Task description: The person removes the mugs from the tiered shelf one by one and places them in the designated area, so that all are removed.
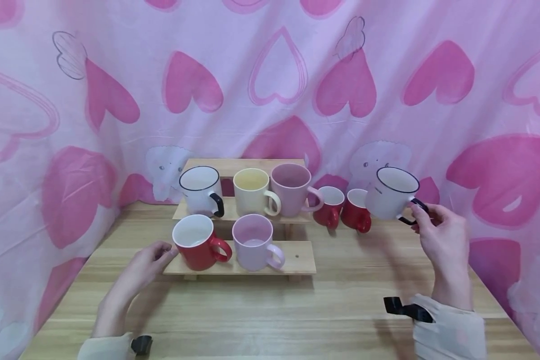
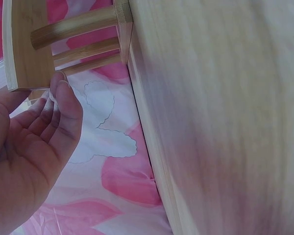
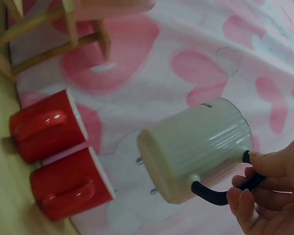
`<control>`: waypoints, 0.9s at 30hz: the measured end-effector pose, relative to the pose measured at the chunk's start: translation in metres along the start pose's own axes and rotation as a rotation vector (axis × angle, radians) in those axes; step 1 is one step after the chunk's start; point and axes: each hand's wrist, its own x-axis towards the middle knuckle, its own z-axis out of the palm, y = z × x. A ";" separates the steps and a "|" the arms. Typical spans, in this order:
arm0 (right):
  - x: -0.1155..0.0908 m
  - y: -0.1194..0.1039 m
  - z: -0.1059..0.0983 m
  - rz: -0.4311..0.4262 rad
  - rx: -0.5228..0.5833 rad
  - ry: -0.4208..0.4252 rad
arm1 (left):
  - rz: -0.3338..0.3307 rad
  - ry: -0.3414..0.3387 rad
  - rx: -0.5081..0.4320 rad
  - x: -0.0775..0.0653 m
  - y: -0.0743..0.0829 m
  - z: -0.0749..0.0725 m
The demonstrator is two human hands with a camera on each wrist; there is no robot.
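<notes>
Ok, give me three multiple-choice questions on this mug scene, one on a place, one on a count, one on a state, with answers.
1. Where is the white mug with the black handle?
A. lifted by the right hand
B. on the lower shelf
C. lying flat on the table

2. How many mugs stand on the lower shelf?
A. one
B. two
C. four

3. The left hand is
A. gripping a mug
B. touching the shelf's edge
C. under the table

A: fingers pinch its handle in mid-air.
B: a red mug and a pink mug.
B: fingertips meet the board.
</notes>
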 end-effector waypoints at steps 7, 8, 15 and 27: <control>0.012 0.022 0.017 0.045 0.028 0.109 | 0.006 0.006 -0.010 0.000 0.000 0.000; 0.014 0.025 0.019 0.052 0.022 0.124 | 0.006 0.007 -0.005 0.000 0.000 0.000; 0.026 0.049 0.035 0.098 0.042 0.211 | 0.010 0.010 0.005 -0.001 -0.001 -0.001; 0.048 0.077 0.052 0.065 -0.007 0.303 | -0.017 0.005 0.025 0.000 0.002 0.000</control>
